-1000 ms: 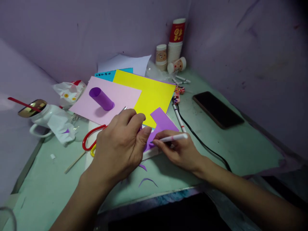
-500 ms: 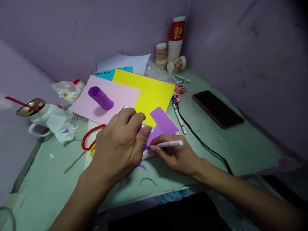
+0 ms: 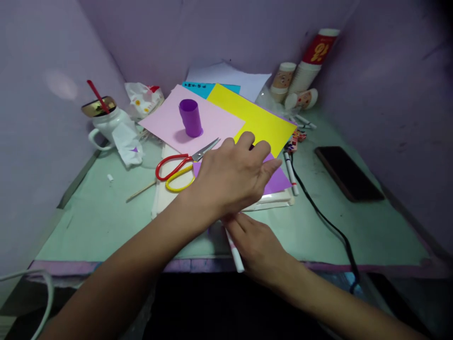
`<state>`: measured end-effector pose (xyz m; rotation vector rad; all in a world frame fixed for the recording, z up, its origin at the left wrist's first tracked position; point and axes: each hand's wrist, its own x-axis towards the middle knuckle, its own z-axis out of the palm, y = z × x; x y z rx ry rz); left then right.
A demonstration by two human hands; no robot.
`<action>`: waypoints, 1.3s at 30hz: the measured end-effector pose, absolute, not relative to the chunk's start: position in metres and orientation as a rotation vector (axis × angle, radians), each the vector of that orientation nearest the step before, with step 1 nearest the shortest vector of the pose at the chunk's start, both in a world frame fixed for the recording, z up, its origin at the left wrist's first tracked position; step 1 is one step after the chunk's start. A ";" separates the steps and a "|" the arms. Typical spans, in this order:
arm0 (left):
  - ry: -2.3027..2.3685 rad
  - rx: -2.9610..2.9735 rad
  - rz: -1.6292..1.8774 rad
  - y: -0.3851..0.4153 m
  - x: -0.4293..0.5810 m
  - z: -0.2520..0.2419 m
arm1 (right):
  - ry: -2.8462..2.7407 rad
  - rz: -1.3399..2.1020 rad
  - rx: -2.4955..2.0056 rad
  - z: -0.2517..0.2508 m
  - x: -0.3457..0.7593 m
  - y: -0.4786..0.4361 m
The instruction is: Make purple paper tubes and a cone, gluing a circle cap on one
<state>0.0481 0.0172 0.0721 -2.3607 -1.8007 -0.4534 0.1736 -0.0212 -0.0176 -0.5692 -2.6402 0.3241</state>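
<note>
My left hand [image 3: 235, 177] lies over a purple paper piece [image 3: 278, 182] on a white pad, fingers curled and pressing on it; what lies under the fingers is hidden. My right hand [image 3: 258, 245] is below it near the table's front edge, closed on a white marker [image 3: 235, 252] whose tip points up under my left hand. Red and yellow scissors [image 3: 180, 165] lie just left of my left hand. A purple paper tube [image 3: 191, 118] stands on a pink sheet [image 3: 212, 123] behind.
A yellow sheet [image 3: 255, 120], blue and white sheets lie behind. Paper cups [image 3: 300, 75] stand at the back right. A dark phone [image 3: 348, 172], a black cable [image 3: 325, 219] and another marker [image 3: 290, 172] lie right. A white mug [image 3: 106, 127] with tissue stands left.
The view has shifted, so everything sits further right. My left hand has moved onto the purple piece, uncovering the scissors. My right hand has drawn back toward the table edge and the marker has turned.
</note>
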 end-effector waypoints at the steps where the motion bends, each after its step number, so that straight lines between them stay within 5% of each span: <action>1: -1.793 -2.361 -0.455 0.017 0.048 0.072 | -2.678 0.272 -0.609 -0.019 0.169 -0.022; 7: -1.798 -2.359 -0.449 0.016 0.048 0.072 | -2.815 0.207 -0.865 -0.026 0.152 -0.017; 19: -1.826 -2.371 -0.394 0.018 0.047 0.075 | -2.584 0.178 -0.679 -0.028 0.176 -0.022; 39: -1.766 -2.466 -0.455 0.018 0.045 0.074 | -1.934 0.940 -0.934 -0.014 0.224 0.013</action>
